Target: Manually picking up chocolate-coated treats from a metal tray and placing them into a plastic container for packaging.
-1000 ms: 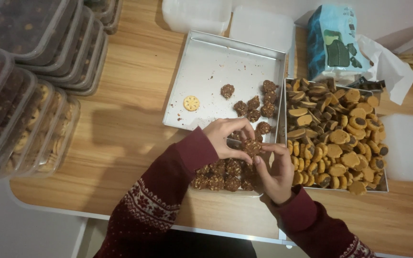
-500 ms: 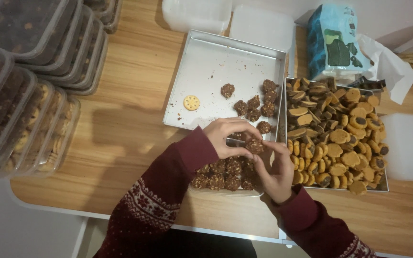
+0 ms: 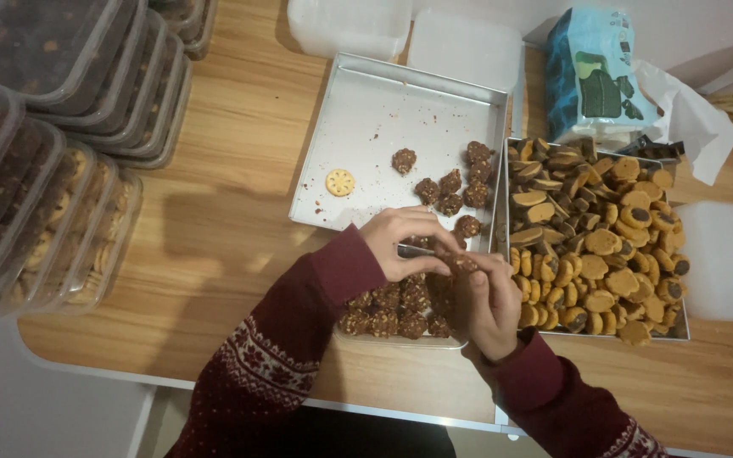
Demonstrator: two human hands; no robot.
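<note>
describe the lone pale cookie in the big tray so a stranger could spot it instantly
Start at the large shiny metal tray at the top centre of the wooden table. Its right side holds a cluster of dark chocolate cookies; look instead toward its left edge. There lies a single round yellow cookie, alone and apart, the only pale, patterned one in that tray.

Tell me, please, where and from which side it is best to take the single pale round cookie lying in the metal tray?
Pinch the pale cookie by its round edge, coming from above. It lies flat on the metal tray, apart from the dark cookies, with bare tray all around, so fingertips probably fit on opposite sides. Its flat top gives nothing to hold.
</note>
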